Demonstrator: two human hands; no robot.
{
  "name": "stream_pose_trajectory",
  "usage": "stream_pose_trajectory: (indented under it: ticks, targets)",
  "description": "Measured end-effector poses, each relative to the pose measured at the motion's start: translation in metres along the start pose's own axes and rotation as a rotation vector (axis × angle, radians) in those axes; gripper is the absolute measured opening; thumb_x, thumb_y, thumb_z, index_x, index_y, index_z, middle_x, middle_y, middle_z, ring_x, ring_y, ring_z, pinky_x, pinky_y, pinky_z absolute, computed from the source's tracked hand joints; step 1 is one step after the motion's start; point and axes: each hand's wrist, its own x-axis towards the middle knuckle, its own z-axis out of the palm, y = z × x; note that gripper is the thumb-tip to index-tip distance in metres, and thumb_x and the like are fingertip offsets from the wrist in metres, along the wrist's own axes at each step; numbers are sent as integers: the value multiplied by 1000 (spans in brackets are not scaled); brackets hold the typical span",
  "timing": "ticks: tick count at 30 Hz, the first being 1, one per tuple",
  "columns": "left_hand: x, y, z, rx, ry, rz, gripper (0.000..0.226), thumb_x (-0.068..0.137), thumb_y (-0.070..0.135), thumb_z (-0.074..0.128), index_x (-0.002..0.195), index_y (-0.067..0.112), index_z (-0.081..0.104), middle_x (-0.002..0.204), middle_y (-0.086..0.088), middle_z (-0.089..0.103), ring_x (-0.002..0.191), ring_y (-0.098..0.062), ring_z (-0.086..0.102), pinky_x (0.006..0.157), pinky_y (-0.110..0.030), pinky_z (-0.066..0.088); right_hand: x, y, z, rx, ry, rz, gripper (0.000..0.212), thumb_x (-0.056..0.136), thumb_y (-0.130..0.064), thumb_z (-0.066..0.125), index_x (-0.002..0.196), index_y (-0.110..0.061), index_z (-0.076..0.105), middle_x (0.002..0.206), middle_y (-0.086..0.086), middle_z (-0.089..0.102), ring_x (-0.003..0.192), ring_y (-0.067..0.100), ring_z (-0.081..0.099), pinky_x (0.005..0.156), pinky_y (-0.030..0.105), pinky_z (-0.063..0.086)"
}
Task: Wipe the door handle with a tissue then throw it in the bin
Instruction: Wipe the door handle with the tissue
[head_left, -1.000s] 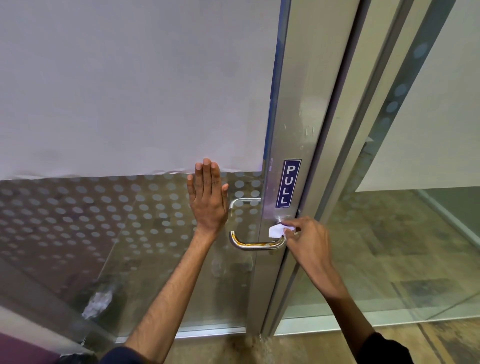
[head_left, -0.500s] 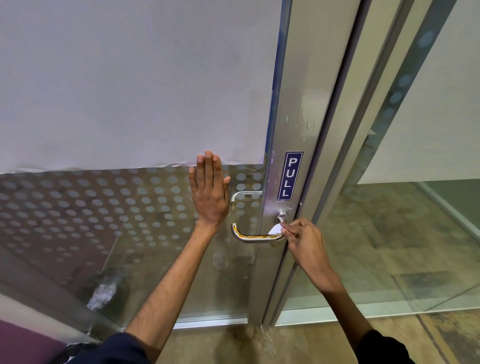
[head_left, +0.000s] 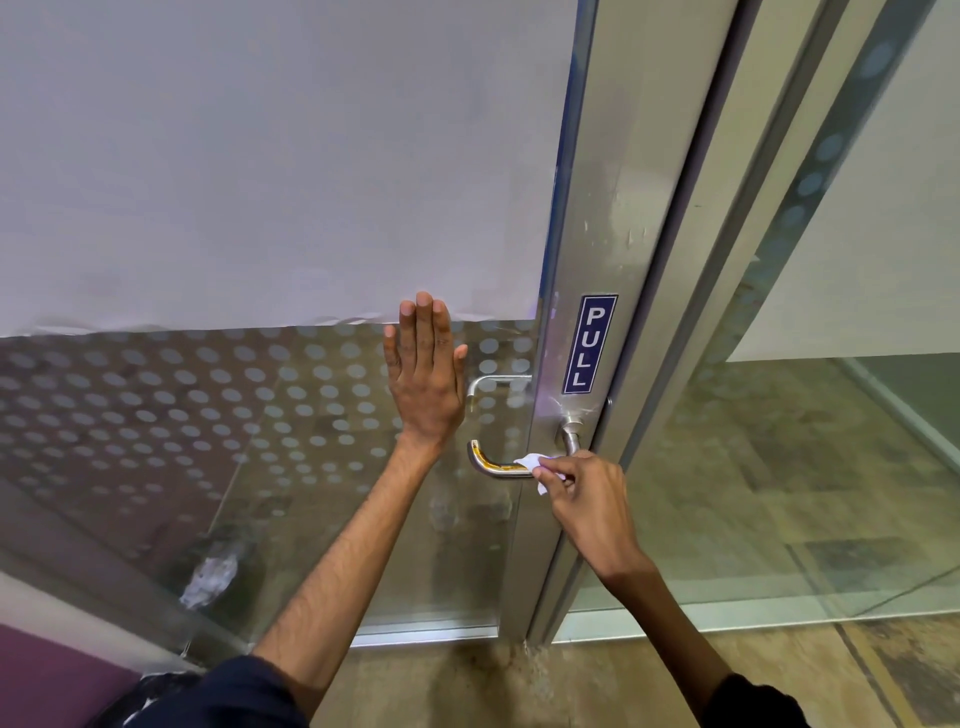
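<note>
At the door handle (head_left: 498, 464), nearest to me, my right hand (head_left: 587, 499) comes in from the lower right with its fingers pinched closed around a small white tissue (head_left: 532, 464), which is pressed against the lever just left of the bend where the bar turns back toward its round mount. A scrap of the tissue sticks out above the fingertips and another below them. The handle is a brushed metal lever with a yellowish streak along its top, running left from the mount and curling up at its free end. Just left of that free end, my left hand (head_left: 427, 384) lies open and flat against the glass door (head_left: 291, 467), fingers together and pointing up, palm on the pane, not touching the handle. Dark sleeves (head_left: 244, 696) show at the bottom edge below both forearms. Above the handle mount, a blue sign reading PULL (head_left: 589, 343) is stuck upright on the metal door frame (head_left: 602, 218). Behind the handle, through the glass, I see a second lever on the far side of the door. The pane around the handle carries rows of frosted dots, and higher up it turns fully opaque white. Right of the frame, a fixed glass panel (head_left: 779, 467) shows a mottled floor beyond.
</note>
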Motion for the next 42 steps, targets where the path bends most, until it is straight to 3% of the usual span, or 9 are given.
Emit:
stream_pose_trajectory:
  ticks: [2, 4, 8, 12, 22, 29, 32, 38, 42]
  targets:
    - [1, 0, -1, -4, 1, 4, 55, 108, 32, 15, 158, 18, -6, 167, 5, -15, 155, -12, -9, 128, -34, -5, 1, -6, 3, -4, -22, -19, 8, 85, -23, 73, 88, -21, 80, 88, -2, 78, 71, 9, 66, 60, 7, 35]
    - [2, 1, -2, -2, 8, 7, 55, 108, 32, 15, 158, 18, -6, 167, 6, -15, 155, -12, -9, 128, -34, -5, 3, -12, 8, -25, -73, -33, 10, 86, -23, 71, 82, -20, 80, 84, 1, 76, 74, 16, 67, 64, 20, 40]
    - [1, 0, -1, 2, 13, 16, 55, 108, 31, 15, 158, 17, -6, 167, 5, -14, 155, -13, -9, 128, -34, -5, 8, -22, 14, -97, -110, -71, 12, 87, -26, 70, 92, -20, 79, 78, -3, 56, 75, 15, 56, 65, 24, 34]
    - [0, -2, 2, 6, 17, 17, 55, 108, 31, 16, 158, 17, -4, 167, 4, -13, 155, -13, -8, 128, -35, -4, 11, -25, 18, -62, -59, -141, 12, 79, -21, 79, 91, -18, 80, 94, -3, 59, 93, 10, 46, 79, 23, 40]
    - [-1, -4, 4, 15, 25, 21, 56, 108, 30, 17, 158, 15, -3, 167, 3, -11, 155, -15, -6, 128, -35, -4, 17, -46, 31, 35, -62, -59, 13, 77, -29, 79, 84, -18, 80, 85, 1, 78, 83, 21, 67, 78, 30, 49]
    - [-1, -3, 2, 26, 16, 26, 55, 108, 30, 17, 158, 16, -3, 167, 3, -12, 155, -15, -7, 128, -35, -5, 17, -47, 37, 23, -123, -83, 19, 87, -30, 70, 101, -20, 78, 86, 5, 65, 80, 25, 65, 78, 34, 50]
    - [-1, -3, 1, 30, 18, 26, 55, 108, 30, 17, 158, 16, -3, 167, 3, -11, 155, -15, -7, 128, -35, -5, 18, -45, 36, 49, -139, -103, 19, 89, -30, 67, 95, -17, 80, 106, 0, 63, 86, 20, 64, 81, 32, 51]
    - [0, -2, 2, 31, 26, 18, 56, 108, 31, 16, 158, 16, -4, 167, 3, -12, 155, -14, -7, 128, -34, -5, 14, -34, 25, -106, -181, -345, 14, 91, -23, 66, 93, -18, 78, 75, 2, 60, 73, 21, 57, 69, 34, 48]
    - [1, -2, 1, 30, 20, 17, 55, 108, 31, 15, 158, 17, -5, 167, 4, -14, 155, -13, -9, 127, -34, -6, 19, -9, 11, -140, -198, -497, 25, 81, -6, 76, 99, -24, 77, 79, -4, 62, 72, 14, 57, 69, 15, 36]
